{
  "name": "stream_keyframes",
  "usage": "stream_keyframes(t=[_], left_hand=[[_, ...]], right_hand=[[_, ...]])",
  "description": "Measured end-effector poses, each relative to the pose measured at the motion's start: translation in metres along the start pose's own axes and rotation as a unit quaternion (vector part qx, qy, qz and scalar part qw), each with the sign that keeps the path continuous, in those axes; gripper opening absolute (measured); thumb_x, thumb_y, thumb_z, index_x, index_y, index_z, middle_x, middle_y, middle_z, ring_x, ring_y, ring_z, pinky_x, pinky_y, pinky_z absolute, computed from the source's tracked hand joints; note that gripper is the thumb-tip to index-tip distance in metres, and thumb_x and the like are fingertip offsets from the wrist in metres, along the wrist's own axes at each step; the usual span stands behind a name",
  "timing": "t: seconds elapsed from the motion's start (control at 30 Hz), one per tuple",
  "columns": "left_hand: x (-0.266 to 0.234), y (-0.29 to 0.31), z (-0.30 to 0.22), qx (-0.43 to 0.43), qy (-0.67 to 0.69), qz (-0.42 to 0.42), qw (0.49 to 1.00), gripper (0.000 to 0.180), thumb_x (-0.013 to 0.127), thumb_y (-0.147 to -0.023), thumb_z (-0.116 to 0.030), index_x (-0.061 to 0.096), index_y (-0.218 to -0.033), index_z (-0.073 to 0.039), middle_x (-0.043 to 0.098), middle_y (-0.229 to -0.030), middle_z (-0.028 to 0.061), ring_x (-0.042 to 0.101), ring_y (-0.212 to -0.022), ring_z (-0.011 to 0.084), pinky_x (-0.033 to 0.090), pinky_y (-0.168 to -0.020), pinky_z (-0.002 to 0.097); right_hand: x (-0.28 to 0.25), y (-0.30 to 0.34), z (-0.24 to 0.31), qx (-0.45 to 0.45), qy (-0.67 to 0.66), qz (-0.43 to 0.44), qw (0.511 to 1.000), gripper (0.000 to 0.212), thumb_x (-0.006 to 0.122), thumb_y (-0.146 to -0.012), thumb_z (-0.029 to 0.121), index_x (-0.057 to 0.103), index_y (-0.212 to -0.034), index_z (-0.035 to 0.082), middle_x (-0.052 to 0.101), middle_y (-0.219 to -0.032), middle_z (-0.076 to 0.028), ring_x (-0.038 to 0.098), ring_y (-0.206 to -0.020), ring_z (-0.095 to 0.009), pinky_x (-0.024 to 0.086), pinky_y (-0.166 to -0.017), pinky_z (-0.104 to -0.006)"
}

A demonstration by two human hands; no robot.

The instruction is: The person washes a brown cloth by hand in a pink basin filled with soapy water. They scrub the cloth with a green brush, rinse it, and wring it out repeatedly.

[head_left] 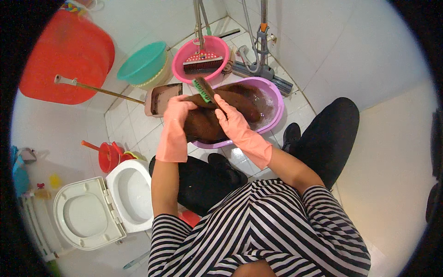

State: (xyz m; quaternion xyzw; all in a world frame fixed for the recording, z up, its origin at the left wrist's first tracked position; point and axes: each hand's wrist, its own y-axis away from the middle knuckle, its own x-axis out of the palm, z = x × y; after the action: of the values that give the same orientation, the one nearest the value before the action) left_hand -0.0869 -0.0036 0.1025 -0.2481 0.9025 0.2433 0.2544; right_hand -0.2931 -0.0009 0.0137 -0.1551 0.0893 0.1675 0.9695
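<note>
Both of my hands wear pink rubber gloves. My left hand (177,113) is closed on the upper edge of a wet, dark brown cloth (205,123), whose exact kind I cannot make out. My right hand (234,123) grips the handle of a scrubbing brush (203,88). Its green bristles are turned to the left, close over the cloth; whether they touch it I cannot tell. Under my hands stands a purple basin (275,113), where the rest of the cloth lies in dark, foamy water.
Behind the basin are a pink basin (177,67) with a broom (203,63), a flat mop (263,69) and a teal basin (143,62). A long-handled dustpan (159,100) stands left of my hands. Nearer left are a red dipper (107,158) and a toilet (131,194) with its lid raised.
</note>
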Motion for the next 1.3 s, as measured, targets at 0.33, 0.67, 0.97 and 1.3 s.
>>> stream_keyframes(t=[0.33, 0.67, 0.97, 1.3], left_hand=[[-0.078, -0.026, 0.039, 0.011, 0.229, 0.152, 0.961, 0.034, 0.073, -0.076, 0.001, 0.075, -0.11, 0.001, 0.076, -0.095, 0.0102, 0.072, -0.084, 0.0235, 0.058, -0.075, 0.0375], [-0.085, -0.049, 0.066, 0.005, 0.175, 0.024, 0.984, 0.032, 0.069, -0.075, 0.009, 0.074, -0.106, 0.002, 0.074, -0.09, 0.0099, 0.069, -0.078, 0.0215, 0.056, -0.071, 0.0347], [-0.094, -0.025, 0.043, 0.036, 0.34, 0.046, 0.939, 0.033, 0.061, -0.071, 0.014, 0.07, -0.099, -0.001, 0.074, -0.094, 0.0117, 0.07, -0.075, 0.027, 0.06, -0.071, 0.0408], [-0.072, -0.036, 0.03, 0.065, 0.321, 0.049, 0.943, 0.039, 0.059, -0.067, 0.008, 0.065, -0.105, -0.001, 0.072, -0.094, 0.0134, 0.068, -0.08, 0.0294, 0.059, -0.075, 0.0424]], right_hand=[[-0.011, -0.001, -0.107, 0.231, 0.25, 0.16, 0.926, 0.049, 0.041, -0.107, 0.037, 0.053, -0.148, 0.014, 0.068, -0.128, -0.024, 0.065, -0.116, -0.046, 0.052, -0.1, -0.0536], [0.05, 0.001, 0.016, -0.029, 0.031, 0.118, 0.992, 0.051, 0.051, -0.106, 0.032, 0.048, -0.155, 0.02, 0.066, -0.129, -0.027, 0.064, -0.116, -0.046, 0.052, -0.099, -0.0519], [-0.01, 0.009, -0.058, 0.252, 0.082, 0.065, 0.962, 0.054, 0.045, -0.108, 0.039, 0.045, -0.156, 0.013, 0.063, -0.135, -0.027, 0.062, -0.122, -0.047, 0.051, -0.102, -0.0484], [-0.011, 0.012, -0.045, 0.212, 0.191, 0.248, 0.926, 0.05, 0.041, -0.107, 0.033, 0.053, -0.149, 0.009, 0.063, -0.137, -0.025, 0.061, -0.124, -0.045, 0.049, -0.105, -0.0504]])
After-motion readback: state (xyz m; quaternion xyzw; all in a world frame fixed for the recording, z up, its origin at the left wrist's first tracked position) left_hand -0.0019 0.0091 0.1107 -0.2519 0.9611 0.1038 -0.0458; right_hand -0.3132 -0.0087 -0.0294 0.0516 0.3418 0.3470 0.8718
